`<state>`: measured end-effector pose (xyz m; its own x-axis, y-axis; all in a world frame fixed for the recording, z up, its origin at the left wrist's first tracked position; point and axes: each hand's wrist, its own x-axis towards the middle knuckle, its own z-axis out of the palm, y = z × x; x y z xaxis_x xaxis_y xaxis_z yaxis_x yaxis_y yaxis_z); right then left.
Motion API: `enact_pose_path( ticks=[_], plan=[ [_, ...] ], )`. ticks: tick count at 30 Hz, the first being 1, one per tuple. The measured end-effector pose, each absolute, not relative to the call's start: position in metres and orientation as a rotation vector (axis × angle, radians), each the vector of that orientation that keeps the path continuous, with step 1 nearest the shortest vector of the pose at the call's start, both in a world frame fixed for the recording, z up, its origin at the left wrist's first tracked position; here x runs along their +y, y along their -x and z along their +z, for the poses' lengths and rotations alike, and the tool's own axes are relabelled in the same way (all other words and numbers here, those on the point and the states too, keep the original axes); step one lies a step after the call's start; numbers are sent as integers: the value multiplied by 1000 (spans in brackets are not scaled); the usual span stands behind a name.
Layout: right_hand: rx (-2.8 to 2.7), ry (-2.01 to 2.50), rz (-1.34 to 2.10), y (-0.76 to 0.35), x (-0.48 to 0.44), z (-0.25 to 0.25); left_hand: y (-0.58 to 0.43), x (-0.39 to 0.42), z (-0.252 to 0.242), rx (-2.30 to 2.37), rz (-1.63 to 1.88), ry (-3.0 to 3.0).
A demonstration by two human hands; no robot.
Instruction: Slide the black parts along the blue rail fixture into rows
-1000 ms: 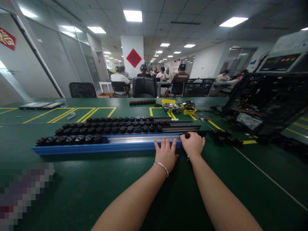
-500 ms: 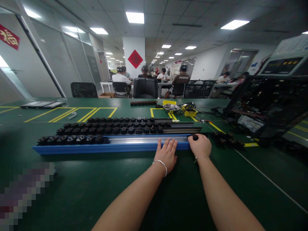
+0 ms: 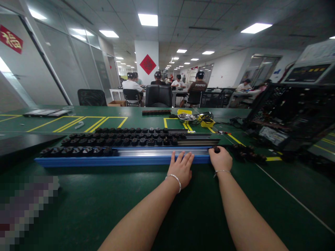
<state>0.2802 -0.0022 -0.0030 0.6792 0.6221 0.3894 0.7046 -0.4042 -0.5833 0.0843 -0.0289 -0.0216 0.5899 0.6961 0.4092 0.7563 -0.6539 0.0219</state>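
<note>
A long blue channel (image 3: 104,161) lies across the green table in front of me, its right half showing a bare silvery inside. Black plug modules (image 3: 87,152) with metal prongs sit in a row along its left half. My left hand (image 3: 181,170) lies over the channel's near edge, fingers stretched out and apart. At the channel's right end, my right hand (image 3: 221,159) is closed around a black plug module (image 3: 216,150), partly hidden by the fingers. Behind stand further channels (image 3: 199,142) holding rows of similar modules.
Loose black parts (image 3: 244,153) lie right of my right hand. An opened machine casing (image 3: 269,122) stands farther right. A metal bowl (image 3: 186,117) and yellow trays with cables (image 3: 206,120) sit toward the back. A dark flat object (image 3: 23,146) reaches in at the left.
My right hand has shifted slightly right with the black plug module. My left hand stays nearly in place. A dark flat object has come into view at the left edge.
</note>
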Motion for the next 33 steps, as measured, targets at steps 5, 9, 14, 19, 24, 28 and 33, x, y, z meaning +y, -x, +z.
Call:
enact_pose_path(
  ticks=[5,9,14,19,24,28,33],
  plan=[
    [-1012,2137,-112,-284,-2,-3,-84,-29,-21,-1221,-594,2678],
    [-1031,2109,-143,-286,-1,-5,-83,-29,-20,-1232,-598,2686],
    [-1012,2099,-137,-289,-1,-6,-83,-29,-20,-1232,-637,2709],
    [-994,2076,-144,-292,-1,-5,-83,-29,-19,-1234,-619,2704],
    [-983,2054,-159,-294,-1,-6,-83,-30,-17,-1237,-604,2708],
    [-988,2052,-151,-295,-1,-6,-82,-30,-18,-1233,-627,2709],
    [-970,2069,-137,-298,-2,-4,-82,-29,-19,-1232,-657,2731]
  ],
)
